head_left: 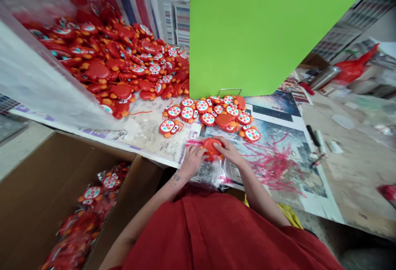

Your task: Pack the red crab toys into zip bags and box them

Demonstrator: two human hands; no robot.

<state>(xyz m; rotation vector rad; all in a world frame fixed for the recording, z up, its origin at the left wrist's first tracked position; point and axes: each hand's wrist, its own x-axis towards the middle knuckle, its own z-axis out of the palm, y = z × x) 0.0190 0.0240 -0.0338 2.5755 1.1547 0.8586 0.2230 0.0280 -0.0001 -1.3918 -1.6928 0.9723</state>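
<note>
Through the head view, I'm seeing a green panel (pixel 253 30) standing over the table (pixel 145 127). My right hand (pixel 230 151) is grasping the right side of a red toy (pixel 210 143), thumb on top; my left hand (pixel 192 162) is curling its fingers at the left edge, pinching toy or clear bag (pixel 208 175), I can't tell. The toy is lying between both, plain side up, long axis unclear.

From where I stand, the person wears a plain red top (pixel 213 233), with a vertical fold or seam (pixel 192 224) running down its front below the grip. Just behind the left hand (pixel 194 159), a small dark tattoo (pixel 176 177) marks the bare forearm (pixel 154 204).
</note>
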